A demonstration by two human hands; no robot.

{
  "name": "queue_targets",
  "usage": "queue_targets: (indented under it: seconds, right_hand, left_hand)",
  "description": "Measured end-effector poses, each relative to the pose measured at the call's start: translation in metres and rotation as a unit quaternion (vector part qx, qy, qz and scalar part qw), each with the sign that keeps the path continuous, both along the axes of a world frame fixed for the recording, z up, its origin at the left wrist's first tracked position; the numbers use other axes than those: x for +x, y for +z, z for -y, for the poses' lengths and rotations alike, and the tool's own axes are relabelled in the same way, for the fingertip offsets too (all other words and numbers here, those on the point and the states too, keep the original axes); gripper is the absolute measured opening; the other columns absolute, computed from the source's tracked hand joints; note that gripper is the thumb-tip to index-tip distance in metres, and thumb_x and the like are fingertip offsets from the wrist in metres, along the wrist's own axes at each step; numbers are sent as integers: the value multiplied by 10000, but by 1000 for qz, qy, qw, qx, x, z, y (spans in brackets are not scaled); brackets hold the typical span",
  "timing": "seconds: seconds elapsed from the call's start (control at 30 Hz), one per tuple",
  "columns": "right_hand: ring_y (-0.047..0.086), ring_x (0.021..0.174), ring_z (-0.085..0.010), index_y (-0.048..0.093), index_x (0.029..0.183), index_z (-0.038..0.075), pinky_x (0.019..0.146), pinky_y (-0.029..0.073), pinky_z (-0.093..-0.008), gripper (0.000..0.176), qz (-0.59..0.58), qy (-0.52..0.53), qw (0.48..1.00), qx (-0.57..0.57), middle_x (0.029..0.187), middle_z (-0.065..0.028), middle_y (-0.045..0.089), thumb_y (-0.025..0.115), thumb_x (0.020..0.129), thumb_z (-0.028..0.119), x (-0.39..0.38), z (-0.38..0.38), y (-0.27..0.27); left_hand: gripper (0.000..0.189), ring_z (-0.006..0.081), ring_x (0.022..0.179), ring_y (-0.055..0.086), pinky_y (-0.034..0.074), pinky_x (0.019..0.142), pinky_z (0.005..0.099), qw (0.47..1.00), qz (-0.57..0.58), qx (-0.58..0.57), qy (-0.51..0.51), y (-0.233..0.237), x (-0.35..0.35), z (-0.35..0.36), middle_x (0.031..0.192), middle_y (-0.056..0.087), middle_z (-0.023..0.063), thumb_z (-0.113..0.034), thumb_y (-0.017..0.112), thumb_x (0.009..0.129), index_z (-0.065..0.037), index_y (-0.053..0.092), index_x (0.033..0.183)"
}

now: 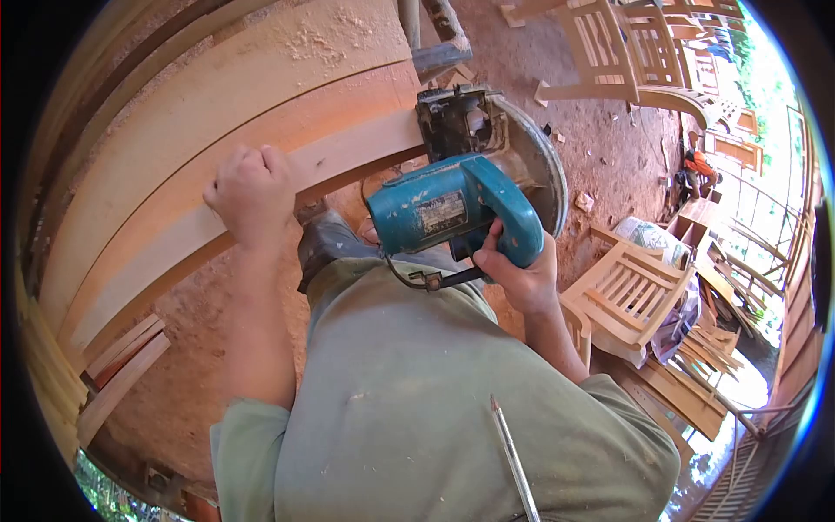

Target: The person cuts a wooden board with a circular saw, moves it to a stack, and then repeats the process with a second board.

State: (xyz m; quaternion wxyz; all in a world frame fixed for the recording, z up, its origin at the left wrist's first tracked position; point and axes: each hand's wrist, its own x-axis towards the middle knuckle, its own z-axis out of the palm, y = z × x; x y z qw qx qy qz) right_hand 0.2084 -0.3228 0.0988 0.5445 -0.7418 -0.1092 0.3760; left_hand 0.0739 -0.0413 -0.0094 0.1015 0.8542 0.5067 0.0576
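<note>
My right hand (524, 271) is wrapped round the rear handle of a teal circular saw (439, 209). The saw's base and round guard sit at the right end of a long pale wooden board (357, 152), and its black cable hangs below the motor. My left hand (251, 193) is closed in a fist over the board's near edge, left of the saw; whether its fingers hold anything is hidden. Wider planks (217, 100) lie beyond the board, with sawdust on top. A pen (515, 457) shows against the green shirt.
Wooden chairs (600, 52) stand at the upper right. A slatted wooden chair piece (628, 291) and stacked offcuts (687, 396) lie to the right. A person in orange (698, 163) crouches in the distance. Short boards (122, 370) are at the lower left.
</note>
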Motion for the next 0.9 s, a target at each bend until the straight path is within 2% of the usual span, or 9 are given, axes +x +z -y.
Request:
queue_targets:
  seconds: [0.17,0.3,0.53,0.67,0.73,0.87,0.9]
  right_hand:
    - [539,700,-52,580,997,5,629,435,-220,296,12,5,1000,0,768,8,591,752,760,-32,0,-2,0]
    - [525,703,-51,574,993,5,629,425,-218,285,-20,3,1000,10,762,8,584,735,762,-40,1,-4,2]
    - [522,700,-54,568,1015,-4,629,420,-220,299,21,25,999,17,773,3,586,731,768,-44,3,-5,2]
    - [528,702,-56,566,1021,-6,624,418,-221,307,18,25,999,22,770,1,589,730,765,-52,2,-2,1]
    - [530,700,-57,565,1025,-7,620,417,-221,313,16,27,999,32,768,0,589,730,764,-54,4,-3,1]
    - [525,684,-56,557,1034,-7,605,415,-219,322,5,31,999,32,760,-2,587,724,765,-62,5,-2,1]
    - [523,680,-55,554,1038,-8,601,415,-219,326,5,34,999,29,758,-2,586,721,765,-66,5,-1,1]
  left_hand:
    - [377,308,933,638,377,892,507,999,4,-29,38,3,15,6,935,686,99,-305,460,896,-34,693,778]
    - [372,324,908,652,387,884,502,999,-21,1,34,7,15,6,925,699,128,-311,459,880,-41,696,780]
    - [355,359,836,669,412,869,498,998,-18,42,41,-3,14,5,832,704,181,-315,465,858,-50,688,778]
    - [352,363,836,671,415,870,500,998,-30,18,56,-1,14,6,838,707,179,-310,460,856,-47,684,790]
    - [363,404,913,647,412,886,512,998,-27,-12,49,2,13,5,897,686,231,-353,446,893,-46,627,821]
    - [357,405,918,644,413,877,506,999,-28,3,43,2,12,5,905,687,225,-345,447,892,-44,622,812]
    - [354,380,894,650,410,880,498,999,-24,5,40,3,12,5,896,692,206,-325,451,874,-41,647,802]
